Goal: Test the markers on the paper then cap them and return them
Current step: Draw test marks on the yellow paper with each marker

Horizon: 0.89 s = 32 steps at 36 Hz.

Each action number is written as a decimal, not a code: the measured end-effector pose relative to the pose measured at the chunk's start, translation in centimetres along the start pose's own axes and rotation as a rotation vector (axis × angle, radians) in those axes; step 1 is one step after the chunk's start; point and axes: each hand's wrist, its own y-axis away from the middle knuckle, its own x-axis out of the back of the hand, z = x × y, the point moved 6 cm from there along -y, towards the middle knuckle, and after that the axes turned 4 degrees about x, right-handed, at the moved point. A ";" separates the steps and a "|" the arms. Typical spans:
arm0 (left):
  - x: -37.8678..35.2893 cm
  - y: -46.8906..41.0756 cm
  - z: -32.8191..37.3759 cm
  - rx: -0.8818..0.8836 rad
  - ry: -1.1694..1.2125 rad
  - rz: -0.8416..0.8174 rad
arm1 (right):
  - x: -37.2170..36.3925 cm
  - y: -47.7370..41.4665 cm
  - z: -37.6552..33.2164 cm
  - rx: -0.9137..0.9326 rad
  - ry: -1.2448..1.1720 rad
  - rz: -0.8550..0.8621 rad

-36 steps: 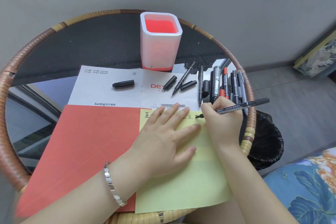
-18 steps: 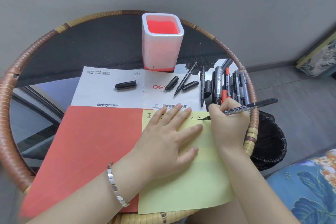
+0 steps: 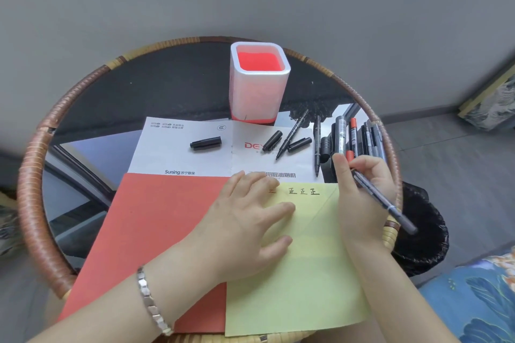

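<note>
Left hand [image 3: 242, 228] lies flat, fingers spread, on the yellow paper [image 3: 306, 273]; right hand [image 3: 362, 189] grips a black marker [image 3: 384, 203]. Half a second ago its tip touched the sheet; now it is lifted toward the loose markers [image 3: 359, 136] at far right, with the barrel angled near-right. The paper reads 正 正 正. The white leaflet [image 3: 181, 147] shows "Suning" and red "DE".
</note>
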 end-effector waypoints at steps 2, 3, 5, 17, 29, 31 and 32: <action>0.1 0.3 -0.5 -0.007 -0.017 -0.020 | -0.3 0.2 -0.2 -0.008 0.005 -0.024; 0.0 0.4 -0.7 -0.006 -0.013 -0.029 | -0.4 0.3 -0.3 -0.015 0.012 -0.046; -0.2 0.6 -0.9 -0.003 -0.012 -0.049 | -0.8 0.4 -0.7 0.001 0.022 -0.098; -0.7 0.9 -1.2 -0.011 0.056 -0.018 | -8.0 -1.3 -4.8 0.297 0.586 -0.663; -0.6 1.0 -1.2 -0.034 0.088 0.020 | -13.6 -1.7 -2.7 0.189 0.823 -0.755; -0.7 1.0 -1.2 -0.030 0.087 0.017 | -12.7 -2.3 -2.7 0.205 0.804 -0.720; -0.7 1.0 -1.2 -0.026 0.084 0.015 | -12.0 -2.8 -2.8 0.215 0.798 -0.689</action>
